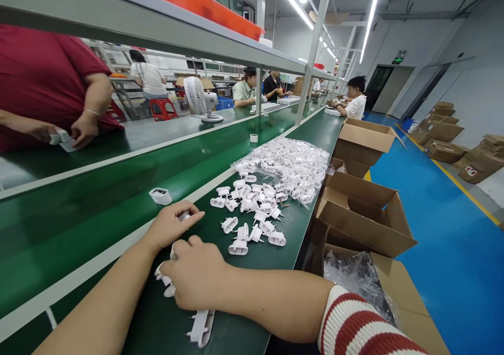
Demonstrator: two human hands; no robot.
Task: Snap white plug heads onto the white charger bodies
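My left hand point(173, 222) curls over the near strip of the workbench, its fingers closed around a white plastic piece point(184, 216) that is mostly covered. Close beside it, my right hand point(202, 273) is bent down over several white plug parts point(167, 281), fingers closed on them and partly hidden. Just below the right wrist lies a white plug part with metal pins point(202, 327). A loose heap of similar plug parts point(252, 200) spreads to the right of my hands. Left of my left hand, a white plug housing point(160, 196) sits on the green conveyor belt point(98, 208).
A clear plastic bag full of white parts point(287, 163) rests behind the heap. Open cardboard boxes point(366, 213) line the bench's right side. Across the belt, a person in a red shirt point(51, 82) handles a white piece. A shelf point(189, 34) runs overhead; a fan point(200, 100) stands beyond.
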